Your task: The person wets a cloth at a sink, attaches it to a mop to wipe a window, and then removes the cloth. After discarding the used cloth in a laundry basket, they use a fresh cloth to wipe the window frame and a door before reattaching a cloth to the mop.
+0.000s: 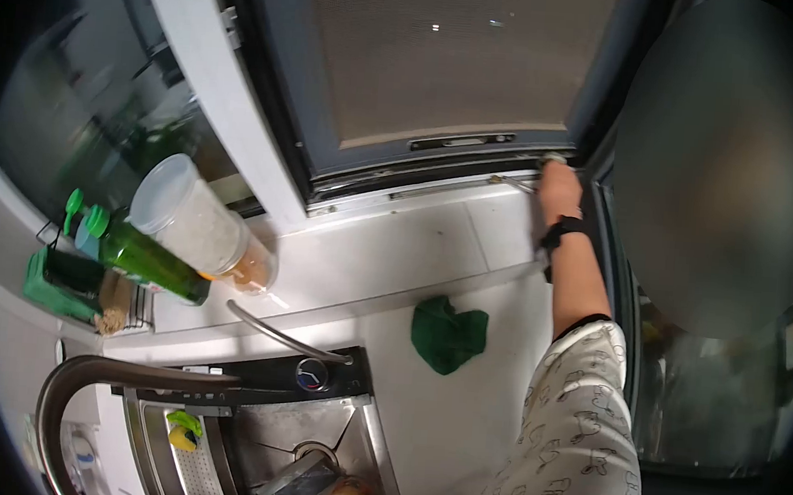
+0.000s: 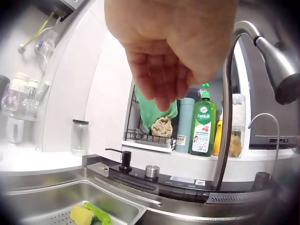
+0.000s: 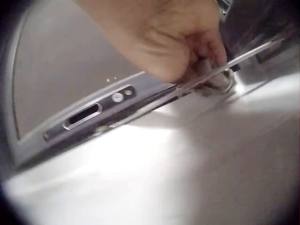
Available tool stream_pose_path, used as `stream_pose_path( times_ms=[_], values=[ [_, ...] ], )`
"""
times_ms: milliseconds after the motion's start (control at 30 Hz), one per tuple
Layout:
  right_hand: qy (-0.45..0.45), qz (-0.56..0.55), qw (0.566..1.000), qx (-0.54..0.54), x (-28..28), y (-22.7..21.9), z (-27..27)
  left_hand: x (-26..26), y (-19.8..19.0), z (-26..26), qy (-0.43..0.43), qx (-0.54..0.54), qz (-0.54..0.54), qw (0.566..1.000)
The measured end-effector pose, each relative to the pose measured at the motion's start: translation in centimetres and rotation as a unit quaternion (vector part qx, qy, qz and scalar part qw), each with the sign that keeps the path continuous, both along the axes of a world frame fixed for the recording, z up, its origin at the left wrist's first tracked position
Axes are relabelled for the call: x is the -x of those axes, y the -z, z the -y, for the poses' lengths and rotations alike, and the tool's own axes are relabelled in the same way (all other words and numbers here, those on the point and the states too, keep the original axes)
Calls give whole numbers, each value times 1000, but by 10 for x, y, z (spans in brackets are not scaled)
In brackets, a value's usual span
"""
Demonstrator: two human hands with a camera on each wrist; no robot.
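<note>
From the head camera, the right arm stretches forward and up across the white tabletop to the lower right corner of the dark-framed window with a grey mesh screen. The right hand, with a black band at the wrist, reaches the window's bottom rail, and its fingertips meet a small pale grey wad of cloth at the corner of the track. The sleeve is white with a small printed pattern. A crumpled dark green rag lies on the tabletop below the sill, well apart from the hand. To the left stand a green glass bottle with a green cap and a clear plastic jar with a white lid. A curved steel faucet arches over the stainless steel sink. The left hand is not visible in this view.

In the left wrist view, the left hand hangs above the sink area, fingers loosely curled downward and holding nothing. Behind it a green dish-soap bottle stands on the ledge beside a pale blue cylinder, and a yellow sponge lies in the sink.

In the right wrist view, the right hand has its fingers bent and pinches the grey wad against the window's bottom track, just above the white sill. A thin metal rail crosses in front of the fingers.
</note>
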State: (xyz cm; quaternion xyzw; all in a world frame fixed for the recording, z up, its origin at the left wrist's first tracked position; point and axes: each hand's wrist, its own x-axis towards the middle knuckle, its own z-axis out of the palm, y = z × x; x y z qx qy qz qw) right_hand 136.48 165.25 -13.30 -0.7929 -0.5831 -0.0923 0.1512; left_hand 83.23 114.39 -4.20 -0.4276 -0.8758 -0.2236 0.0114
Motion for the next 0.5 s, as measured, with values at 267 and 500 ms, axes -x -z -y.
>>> stream_pose_path(
  times_ms=[267,500],
  values=[
    [-27,37,999,13,51,-8,-9,-3,-6,-11,27,36,-52,998],
    [-56,102,991,68,116,-22,5,0,-6,-10,26,28,-15,999]
  ],
)
